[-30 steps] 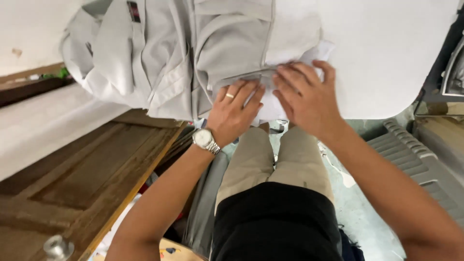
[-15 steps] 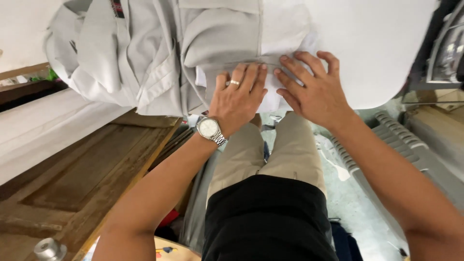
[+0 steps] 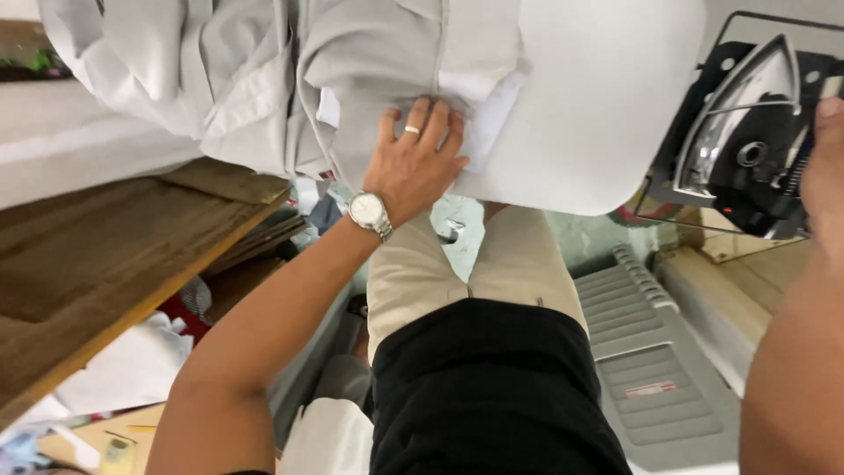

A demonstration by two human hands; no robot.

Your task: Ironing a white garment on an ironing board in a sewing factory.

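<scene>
Head view: left hand [image 3: 420, 158] lies flat on the shirt [image 3: 352, 62], fingers [image 3: 413, 119] slightly spread, palm down, pressing the cloth near the seam. Ring on one finger, watch [image 3: 369, 212] on the wrist.

Shirt is light grey, bunched over the left and middle of the board [image 3: 598, 97]. It hangs off the board's near edge at left, over the bench [image 3: 97, 255]. A white pocket or label patch sits just beside the fingertips.

Board's rounded white end runs to the right of the hand and is bare there. Near edge of the board is just behind the wrist.

Right hand [image 3: 826, 167] is at the right frame edge, mostly cut off, touching or just beside the iron [image 3: 747, 132]. Cannot tell how its fingers sit or whether they grip. Iron stands tilted in a black wire rest, soleplate facing the camera, just past the board's tip.

Below the board: person's beige trousers and black top in the middle, grey ribbed crate [image 3: 659, 352] on the right, wooden bench edge left. Cloth and clutter crowd the floor at lower left.
</scene>
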